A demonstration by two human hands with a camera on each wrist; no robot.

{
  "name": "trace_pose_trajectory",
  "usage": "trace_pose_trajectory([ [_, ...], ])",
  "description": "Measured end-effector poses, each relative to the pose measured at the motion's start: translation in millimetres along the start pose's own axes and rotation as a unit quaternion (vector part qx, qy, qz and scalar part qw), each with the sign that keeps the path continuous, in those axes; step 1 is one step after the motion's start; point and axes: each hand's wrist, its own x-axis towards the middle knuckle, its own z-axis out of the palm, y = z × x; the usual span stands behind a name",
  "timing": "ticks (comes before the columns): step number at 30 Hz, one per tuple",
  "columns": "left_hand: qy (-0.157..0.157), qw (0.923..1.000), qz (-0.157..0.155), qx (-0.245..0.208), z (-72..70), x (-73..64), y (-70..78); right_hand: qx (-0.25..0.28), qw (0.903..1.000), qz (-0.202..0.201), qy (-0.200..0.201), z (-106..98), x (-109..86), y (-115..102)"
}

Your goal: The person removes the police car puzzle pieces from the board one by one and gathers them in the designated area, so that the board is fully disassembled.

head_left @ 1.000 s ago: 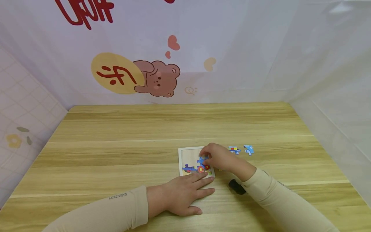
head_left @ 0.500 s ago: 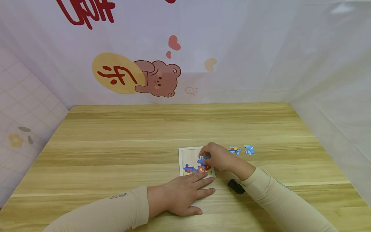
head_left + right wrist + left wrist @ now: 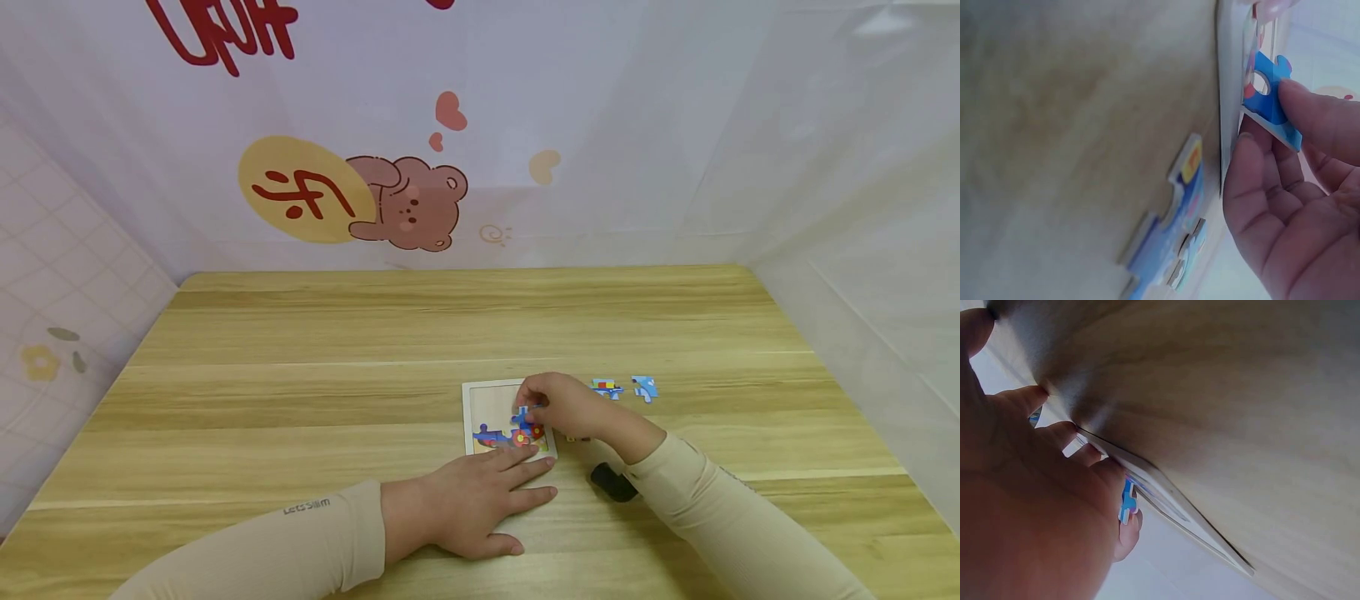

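Note:
My right hand [image 3: 573, 410] pinches a blue jigsaw piece [image 3: 1270, 103] between thumb and fingers, at the right side of a white-rimmed puzzle board [image 3: 467, 417]. In the right wrist view the piece stands tilted, its lower edge close to the board. Joined pieces [image 3: 491, 437] with a blue and red vehicle picture lie along the board's near part; bare wood shows at its upper left. Flat and spread, my left hand [image 3: 476, 507] rests with some fingertips on the board's near rim and the others on the table.
Two loose jigsaw pieces, one with coloured blocks [image 3: 606, 388] and one light blue [image 3: 644, 387], lie right of the board. Another yellowish piece [image 3: 577, 439] is partly hidden below my right hand. A black object [image 3: 613, 482] shows beside the right wrist. A printed curtain [image 3: 600, 208] stands behind the table.
My right hand has dipped slightly toward the board with the blue jigsaw piece. The left hand stays in place.

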Motion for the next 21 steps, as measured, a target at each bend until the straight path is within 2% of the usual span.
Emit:
trace_pose_trajectory([
  [14,0.003,1.0000,0.002,0.001,-0.1,-0.4,-0.2,0.005,0.9993,-0.033,-0.017,-4.5,-2.2,1.7],
  [21,0.001,1.0000,-0.001,0.002,-0.1,-0.7,0.6,0.027,0.9992,-0.025,-0.010,-12.6,-8.1,3.0],
])
